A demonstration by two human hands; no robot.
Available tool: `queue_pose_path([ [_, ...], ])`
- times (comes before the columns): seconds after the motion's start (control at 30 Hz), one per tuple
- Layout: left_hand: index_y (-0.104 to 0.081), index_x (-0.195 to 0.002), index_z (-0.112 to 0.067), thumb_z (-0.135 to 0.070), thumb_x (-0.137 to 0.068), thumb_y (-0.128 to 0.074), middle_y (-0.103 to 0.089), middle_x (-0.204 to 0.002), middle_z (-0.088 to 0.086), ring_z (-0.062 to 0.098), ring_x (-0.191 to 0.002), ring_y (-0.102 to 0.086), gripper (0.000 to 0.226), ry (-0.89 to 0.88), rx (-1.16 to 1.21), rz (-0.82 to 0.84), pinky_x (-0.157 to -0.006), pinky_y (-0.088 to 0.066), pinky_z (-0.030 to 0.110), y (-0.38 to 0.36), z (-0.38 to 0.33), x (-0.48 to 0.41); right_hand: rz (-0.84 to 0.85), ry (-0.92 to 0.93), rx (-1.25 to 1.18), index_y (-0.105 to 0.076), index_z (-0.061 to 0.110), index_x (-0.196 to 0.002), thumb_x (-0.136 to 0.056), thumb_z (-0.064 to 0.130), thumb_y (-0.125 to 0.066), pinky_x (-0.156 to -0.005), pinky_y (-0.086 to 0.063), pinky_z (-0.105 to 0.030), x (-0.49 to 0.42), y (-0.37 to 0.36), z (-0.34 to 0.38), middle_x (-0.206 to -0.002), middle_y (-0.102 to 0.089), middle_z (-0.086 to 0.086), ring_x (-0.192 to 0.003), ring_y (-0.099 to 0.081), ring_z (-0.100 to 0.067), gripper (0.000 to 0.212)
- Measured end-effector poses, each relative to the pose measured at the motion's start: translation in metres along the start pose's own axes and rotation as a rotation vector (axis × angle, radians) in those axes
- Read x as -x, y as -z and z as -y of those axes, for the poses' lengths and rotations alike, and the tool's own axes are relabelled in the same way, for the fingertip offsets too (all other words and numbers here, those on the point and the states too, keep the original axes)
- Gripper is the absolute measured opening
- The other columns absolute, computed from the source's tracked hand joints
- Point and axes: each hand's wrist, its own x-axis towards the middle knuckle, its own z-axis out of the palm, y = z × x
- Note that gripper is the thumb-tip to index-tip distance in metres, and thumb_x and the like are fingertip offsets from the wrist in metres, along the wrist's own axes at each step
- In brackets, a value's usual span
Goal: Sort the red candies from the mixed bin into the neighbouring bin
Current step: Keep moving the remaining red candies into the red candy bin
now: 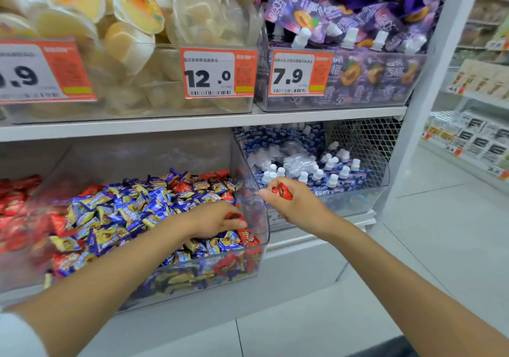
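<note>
Where the lower shelf begins at the far left of my feed, a heap of red candies (13,205) fills the neighbouring bin. Just beside it I see the clear mixed bin (137,158), piled with blue-and-yellow candies (132,213). Red ones are scattered among them, several near its front right corner. The left hand (214,220) lies on that pile close to the bin's right wall, its fingers curled round one red candy (231,215). The right hand (294,205) hangs just past that wall, apart from the left, and its fingers are closed on a small bunch of red wrappers (282,191). Behind it I make out a bin of blue pouches (338,180) with white caps. On the shelf above, two price tags read 12.0 (217,74) and 7.9 (298,74).
</note>
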Motion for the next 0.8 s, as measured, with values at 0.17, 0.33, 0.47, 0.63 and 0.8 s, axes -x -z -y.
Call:
queue_pose_path([
  [0.17, -0.059, -0.098, -0.024, -0.044, -0.084, -0.066, -0.059, -0.097, -0.001, 0.018, -0.084, -0.054, 0.025, 0.031, -0.068, -0.082, -0.074, -0.045, 0.034, 0.001, -0.002, 0.003, 0.004, 0.003, 0.005, -0.051, 0.013, -0.079, -0.093, 0.037, -0.058, -0.052, -0.031, -0.023, 0.001, -0.001, 0.002, -0.057, -0.036, 0.006, -0.049, -0.031, -0.008, 0.028],
  [0.33, -0.052, -0.081, -0.028, -0.041, -0.089, -0.059, -0.054, -0.078, -0.001, 0.017, -0.07, -0.048, 0.017, 0.0, 0.065, -0.283, -0.063, -0.037, 0.032, 0.016, -0.013, 0.025, 0.024, -0.01, -0.007, -0.051, 0.015, -0.079, -0.092, 0.039, -0.058, -0.052, -0.032, -0.023, 0.004, 0.0, 0.003, -0.058, -0.037, 0.005, -0.05, -0.033, -0.009, 0.028],
  [0.47, -0.056, -0.122, -0.023, -0.037, -0.092, -0.056, -0.053, -0.111, -0.013, 0.01, -0.103, -0.05, 0.033, -0.009, 0.055, -0.056, -0.089, -0.041, 0.028, 0.023, -0.029, 0.033, 0.025, -0.022, -0.002, -0.051, 0.016, -0.077, -0.093, 0.038, -0.058, -0.053, -0.033, -0.025, 0.005, -0.001, 0.005, -0.058, -0.038, 0.003, -0.05, -0.033, -0.01, 0.028],
  [0.63, -0.059, -0.118, -0.014, -0.044, -0.089, -0.06, -0.052, -0.091, -0.006, 0.013, -0.08, -0.048, 0.042, -0.007, -0.065, 0.145, -0.073, -0.039, 0.024, 0.006, -0.033, 0.018, 0.034, -0.027, -0.041, -0.053, 0.01, -0.083, -0.094, 0.03, -0.058, -0.047, -0.034, -0.018, 0.007, -0.001, 0.011, -0.062, -0.042, -0.002, -0.051, -0.036, -0.011, 0.024],
  [0.8, -0.053, -0.075, -0.01, -0.033, -0.086, -0.067, -0.032, -0.058, -0.004, 0.01, -0.051, -0.026, 0.029, -0.047, -0.07, 0.029, -0.05, -0.02, 0.028, -0.002, -0.039, 0.015, 0.039, -0.038, -0.059, -0.052, 0.014, -0.078, -0.095, 0.028, -0.057, -0.044, -0.033, -0.016, 0.007, -0.004, 0.013, -0.064, -0.042, -0.006, -0.051, -0.036, -0.012, 0.023],
])
